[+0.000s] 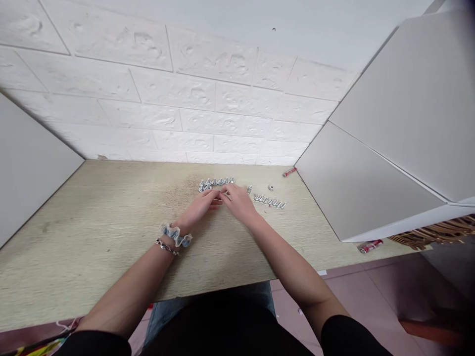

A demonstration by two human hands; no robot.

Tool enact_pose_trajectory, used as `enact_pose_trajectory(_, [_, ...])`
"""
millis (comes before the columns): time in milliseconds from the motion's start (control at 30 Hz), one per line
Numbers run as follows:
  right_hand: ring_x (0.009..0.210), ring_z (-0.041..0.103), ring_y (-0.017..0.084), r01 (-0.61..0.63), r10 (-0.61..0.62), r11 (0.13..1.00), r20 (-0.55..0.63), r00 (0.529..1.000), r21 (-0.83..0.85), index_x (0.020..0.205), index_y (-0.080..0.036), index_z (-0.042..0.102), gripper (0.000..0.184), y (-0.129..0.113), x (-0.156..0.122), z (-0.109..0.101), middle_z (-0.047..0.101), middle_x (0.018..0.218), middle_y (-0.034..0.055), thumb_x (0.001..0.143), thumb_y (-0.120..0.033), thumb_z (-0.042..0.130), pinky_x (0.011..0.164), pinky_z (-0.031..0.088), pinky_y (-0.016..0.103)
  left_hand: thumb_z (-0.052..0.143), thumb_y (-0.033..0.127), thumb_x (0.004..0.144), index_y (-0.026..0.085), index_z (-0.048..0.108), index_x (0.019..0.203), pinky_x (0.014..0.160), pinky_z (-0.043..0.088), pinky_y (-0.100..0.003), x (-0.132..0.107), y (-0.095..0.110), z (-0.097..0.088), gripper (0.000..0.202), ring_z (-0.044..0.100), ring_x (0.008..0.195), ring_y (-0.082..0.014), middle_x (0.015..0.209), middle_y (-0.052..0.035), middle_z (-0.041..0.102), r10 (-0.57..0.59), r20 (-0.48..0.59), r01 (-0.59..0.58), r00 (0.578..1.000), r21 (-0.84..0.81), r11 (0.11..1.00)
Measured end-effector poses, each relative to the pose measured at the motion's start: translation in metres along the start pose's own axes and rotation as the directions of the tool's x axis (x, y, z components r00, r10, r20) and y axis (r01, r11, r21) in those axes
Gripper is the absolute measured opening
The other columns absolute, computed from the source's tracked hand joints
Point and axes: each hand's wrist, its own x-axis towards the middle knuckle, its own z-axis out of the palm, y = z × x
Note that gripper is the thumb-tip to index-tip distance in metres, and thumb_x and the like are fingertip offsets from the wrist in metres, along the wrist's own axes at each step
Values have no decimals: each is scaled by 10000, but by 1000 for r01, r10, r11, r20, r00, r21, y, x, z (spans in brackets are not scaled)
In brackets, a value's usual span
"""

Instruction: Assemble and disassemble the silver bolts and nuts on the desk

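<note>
My left hand (203, 203) and my right hand (238, 200) meet over the tabletop, their fingertips pinched together. Whatever they hold between them is too small and covered to make out. Just beyond the fingers, several silvery bolts (220, 182) stand upright with wide bases, in a row and partly a second one. Right of my right hand lies a slanting line of several loose metal bolts (270, 201). A small metal piece (249, 189) sits close beside that hand, and a round nut-like piece (270, 187) lies farther right.
The pale wooden tabletop (111, 222) ends at a white brick-pattern wall (196, 118). Grey-white panels flank it, the right panel (378, 178) standing close. One red battery-like cylinder (289, 172) lies by that panel's back, another red cylinder (371, 246) near the front edge.
</note>
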Motion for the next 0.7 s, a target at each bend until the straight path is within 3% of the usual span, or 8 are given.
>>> enact_pose_trajectory(100, [856, 535, 166, 25, -25, 999, -16, 1000, 20, 840, -192, 550, 80, -1, -2, 0, 601, 875, 32, 842, -200, 470, 789, 374, 298, 626, 483, 703, 132, 612, 842, 703, 433, -233, -3, 5, 1, 378, 569, 742, -116, 799, -31, 619, -12, 50, 14, 999, -51, 999])
enact_pose_trajectory(300, [847, 542, 164, 36, -34, 998, -35, 999, 47, 832, -196, 558, 59, 2, -3, -1, 614, 867, 26, 828, -206, 500, 783, 373, 287, 710, 430, 653, 123, 624, 780, 629, 430, -188, -2, 6, -3, 344, 536, 624, -66, 705, -15, 605, -55, 89, 64, 995, -103, 993])
enact_pose_trajectory(700, [846, 549, 149, 9, -8, 995, -10, 1000, 95, 796, -204, 559, 62, -2, -2, -2, 636, 856, -1, 821, -253, 530, 884, 310, 322, 665, 350, 723, 138, 628, 797, 587, 438, -163, -5, 6, 0, 228, 531, 596, -56, 686, -3, 592, -104, 98, 118, 990, -154, 981])
